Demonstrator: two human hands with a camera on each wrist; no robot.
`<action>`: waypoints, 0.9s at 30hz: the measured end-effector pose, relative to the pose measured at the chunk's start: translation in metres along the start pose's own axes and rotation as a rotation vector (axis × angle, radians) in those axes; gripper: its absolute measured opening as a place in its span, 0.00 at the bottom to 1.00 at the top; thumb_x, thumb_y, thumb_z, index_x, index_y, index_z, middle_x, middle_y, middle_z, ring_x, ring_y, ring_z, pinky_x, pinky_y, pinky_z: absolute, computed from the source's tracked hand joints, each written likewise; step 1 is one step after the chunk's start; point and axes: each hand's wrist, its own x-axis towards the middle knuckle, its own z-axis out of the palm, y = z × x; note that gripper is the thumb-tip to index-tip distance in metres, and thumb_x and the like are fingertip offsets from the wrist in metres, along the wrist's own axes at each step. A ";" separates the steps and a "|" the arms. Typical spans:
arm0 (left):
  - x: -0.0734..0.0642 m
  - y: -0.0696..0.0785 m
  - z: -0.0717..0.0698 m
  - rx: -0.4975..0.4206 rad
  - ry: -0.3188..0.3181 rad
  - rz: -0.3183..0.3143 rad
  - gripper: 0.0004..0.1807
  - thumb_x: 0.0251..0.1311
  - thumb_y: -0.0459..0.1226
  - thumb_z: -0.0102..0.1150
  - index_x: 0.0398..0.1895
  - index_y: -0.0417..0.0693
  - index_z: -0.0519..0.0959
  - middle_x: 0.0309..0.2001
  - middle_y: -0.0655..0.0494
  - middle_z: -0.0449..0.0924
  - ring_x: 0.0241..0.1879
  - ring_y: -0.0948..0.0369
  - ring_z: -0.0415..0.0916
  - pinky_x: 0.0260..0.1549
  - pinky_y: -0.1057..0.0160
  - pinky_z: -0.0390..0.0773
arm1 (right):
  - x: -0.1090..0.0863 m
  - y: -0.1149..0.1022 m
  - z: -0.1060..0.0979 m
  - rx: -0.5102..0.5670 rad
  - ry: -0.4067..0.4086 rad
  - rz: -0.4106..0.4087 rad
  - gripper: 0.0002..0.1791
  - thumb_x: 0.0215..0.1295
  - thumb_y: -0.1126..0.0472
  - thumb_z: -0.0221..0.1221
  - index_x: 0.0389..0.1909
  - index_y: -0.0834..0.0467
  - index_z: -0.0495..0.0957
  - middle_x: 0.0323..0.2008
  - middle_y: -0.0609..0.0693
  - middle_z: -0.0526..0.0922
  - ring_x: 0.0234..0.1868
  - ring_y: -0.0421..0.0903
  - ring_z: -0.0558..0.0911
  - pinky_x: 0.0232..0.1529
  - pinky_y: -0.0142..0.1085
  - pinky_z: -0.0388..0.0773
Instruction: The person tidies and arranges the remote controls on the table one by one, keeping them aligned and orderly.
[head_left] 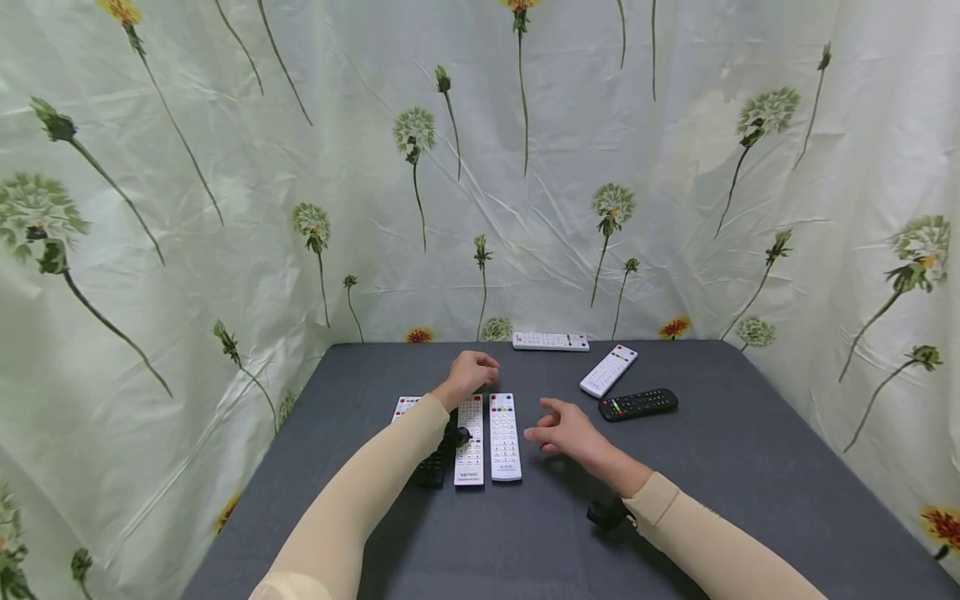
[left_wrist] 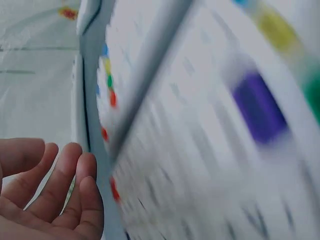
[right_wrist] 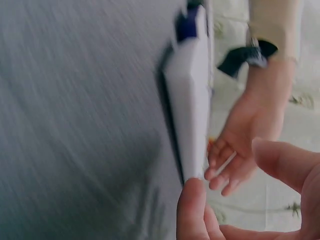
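My left hand [head_left: 468,372] hovers past the far ends of a row of remote controls, its fingers loosely bent around nothing. To the right of the row is my right hand [head_left: 567,431], with thumb and forefinger apart and nothing between them. A white remote [head_left: 506,437] lies lengthwise between the hands. Beside it is another white remote [head_left: 469,454], crossed partly by the left wrist's black strap. My left forearm covers much of a black remote [head_left: 430,472] and a further white remote [head_left: 405,405]. In the right wrist view, a fingertip overlaps the near end of a white remote [right_wrist: 187,110]; contact is unclear.
On the dark table [head_left: 675,517], a white remote [head_left: 551,342] lies crosswise at the back edge. Another white remote [head_left: 608,370] lies slanted to the right, with a black remote [head_left: 638,404] just in front. A flower-patterned curtain [head_left: 555,250] hangs behind the table.
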 end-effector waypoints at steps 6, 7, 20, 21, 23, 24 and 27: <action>-0.001 0.022 0.022 -0.062 -0.028 0.048 0.14 0.72 0.34 0.56 0.55 0.36 0.82 0.45 0.49 0.84 0.45 0.50 0.82 0.50 0.46 0.80 | 0.012 -0.006 -0.035 -0.004 0.089 -0.005 0.40 0.67 0.62 0.66 0.74 0.67 0.59 0.54 0.66 0.78 0.48 0.53 0.83 0.46 0.45 0.84; -0.002 0.025 0.027 -0.073 -0.038 0.050 0.14 0.72 0.34 0.55 0.55 0.36 0.82 0.45 0.49 0.84 0.46 0.49 0.81 0.50 0.46 0.80 | 0.013 -0.006 -0.041 -0.008 0.094 -0.002 0.39 0.67 0.61 0.65 0.74 0.67 0.59 0.55 0.66 0.77 0.49 0.53 0.82 0.47 0.46 0.84; -0.016 0.052 0.084 -0.320 -0.215 -0.120 0.18 0.67 0.29 0.57 0.59 0.33 0.79 0.50 0.36 0.82 0.38 0.54 0.85 0.45 0.56 0.84 | 0.002 0.014 -0.111 -0.133 0.192 -0.009 0.32 0.72 0.61 0.58 0.72 0.68 0.64 0.55 0.67 0.76 0.54 0.62 0.78 0.50 0.52 0.80; -0.016 0.053 0.088 -0.346 -0.230 -0.144 0.19 0.67 0.29 0.57 0.60 0.33 0.78 0.50 0.36 0.82 0.39 0.53 0.85 0.44 0.56 0.84 | 0.000 0.017 -0.116 -0.144 0.197 -0.009 0.31 0.72 0.60 0.57 0.72 0.68 0.64 0.57 0.69 0.75 0.56 0.62 0.77 0.51 0.53 0.79; -0.017 0.054 0.095 -0.409 -0.261 -0.183 0.20 0.68 0.30 0.55 0.62 0.32 0.76 0.52 0.35 0.81 0.43 0.50 0.85 0.45 0.56 0.84 | -0.003 0.022 -0.126 -0.170 0.210 -0.006 0.29 0.73 0.60 0.56 0.71 0.68 0.66 0.61 0.71 0.72 0.58 0.63 0.75 0.53 0.55 0.78; -0.018 0.054 0.099 -0.446 -0.274 -0.203 0.21 0.69 0.30 0.54 0.63 0.31 0.75 0.53 0.34 0.81 0.45 0.48 0.85 0.45 0.56 0.84 | -0.003 0.026 -0.131 -0.187 0.226 -0.001 0.29 0.73 0.59 0.56 0.70 0.67 0.67 0.63 0.71 0.71 0.60 0.63 0.74 0.54 0.55 0.77; -0.020 0.057 0.112 -0.554 -0.289 -0.258 0.23 0.70 0.32 0.51 0.65 0.29 0.72 0.55 0.31 0.79 0.50 0.43 0.83 0.48 0.55 0.83 | -0.004 0.037 -0.143 -0.238 0.280 0.005 0.27 0.73 0.59 0.56 0.68 0.67 0.70 0.63 0.72 0.71 0.61 0.65 0.73 0.55 0.56 0.76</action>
